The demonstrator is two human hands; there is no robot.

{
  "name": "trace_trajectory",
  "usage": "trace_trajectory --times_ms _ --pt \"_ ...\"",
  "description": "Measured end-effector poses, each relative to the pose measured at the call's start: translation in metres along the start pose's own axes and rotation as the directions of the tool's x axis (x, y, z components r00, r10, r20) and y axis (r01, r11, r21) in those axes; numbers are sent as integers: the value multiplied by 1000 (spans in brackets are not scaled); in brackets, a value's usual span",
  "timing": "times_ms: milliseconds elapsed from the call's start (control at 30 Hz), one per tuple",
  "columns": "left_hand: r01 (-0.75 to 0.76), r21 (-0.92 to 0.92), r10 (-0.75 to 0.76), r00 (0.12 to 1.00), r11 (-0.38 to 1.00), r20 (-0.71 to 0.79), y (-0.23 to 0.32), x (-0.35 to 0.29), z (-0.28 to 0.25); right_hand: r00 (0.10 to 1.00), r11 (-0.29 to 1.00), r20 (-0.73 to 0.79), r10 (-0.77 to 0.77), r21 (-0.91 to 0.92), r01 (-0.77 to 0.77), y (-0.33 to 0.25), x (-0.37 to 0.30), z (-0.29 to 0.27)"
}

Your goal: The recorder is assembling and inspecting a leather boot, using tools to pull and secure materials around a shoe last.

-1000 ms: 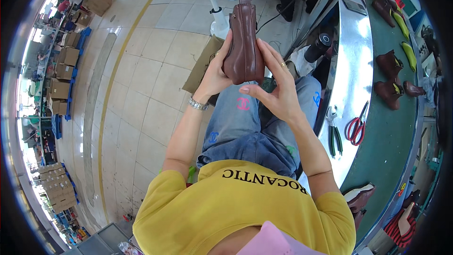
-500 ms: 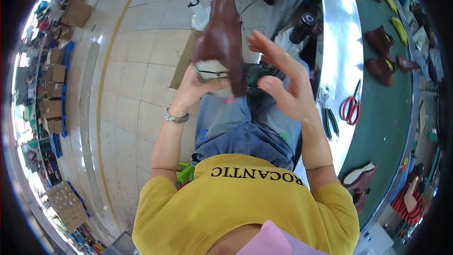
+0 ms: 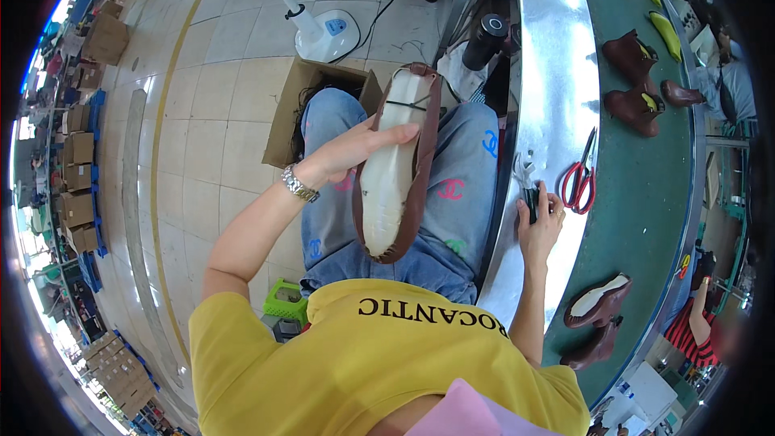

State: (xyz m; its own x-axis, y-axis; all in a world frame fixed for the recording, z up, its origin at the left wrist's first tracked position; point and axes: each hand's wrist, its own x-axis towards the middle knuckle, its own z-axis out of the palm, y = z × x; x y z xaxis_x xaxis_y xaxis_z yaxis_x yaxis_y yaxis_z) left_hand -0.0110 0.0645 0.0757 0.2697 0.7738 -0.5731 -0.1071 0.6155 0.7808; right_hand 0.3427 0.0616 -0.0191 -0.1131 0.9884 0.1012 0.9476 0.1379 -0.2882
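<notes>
In my left hand is a brown leather shoe upper with its underside up, above my thighs. Its white insole faces me, with my thumb across it and a dark cord tied round the heel part. The leather edge is gathered at the toe, which points toward me. My right hand is on the metal bench strip, its fingers closed round the handles of silver-headed pliers. Red-handled scissors lie just right of the pliers, untouched.
On the green belt to the right lie several brown shoe uppers and yellow-green pieces. The metal strip runs alongside. A black flask, a white fan, and an open carton stand ahead; a green basket sits at left.
The shoe has turned from heel-up to insole facing me and come down over my lap. My right hand has moved from beside the shoe to the pliers and closed on them.
</notes>
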Motion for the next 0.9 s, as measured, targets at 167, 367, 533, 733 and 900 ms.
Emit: trace_trajectory --times_ms 167,367,533,733,900 --pt "74 128 -72 997 989 -16 -3 11 7 993 996 110 52 68 -60 -6 17 -4" --pt "-401 712 702 689 576 -180 14 24 -12 822 393 567 56 744 -540 -46 51 -56" --pt "-350 922 619 765 168 178 61 40 -21 595 472 743 -306 661 -583 -105 83 -111" --pt "-420 884 653 613 -206 444 44 45 -23 415 437 783 -463 609 -662 -142 99 -113" --pt "-517 848 862 477 118 171 37 44 -22 308 340 816 -489 503 -795 -157 109 -111"
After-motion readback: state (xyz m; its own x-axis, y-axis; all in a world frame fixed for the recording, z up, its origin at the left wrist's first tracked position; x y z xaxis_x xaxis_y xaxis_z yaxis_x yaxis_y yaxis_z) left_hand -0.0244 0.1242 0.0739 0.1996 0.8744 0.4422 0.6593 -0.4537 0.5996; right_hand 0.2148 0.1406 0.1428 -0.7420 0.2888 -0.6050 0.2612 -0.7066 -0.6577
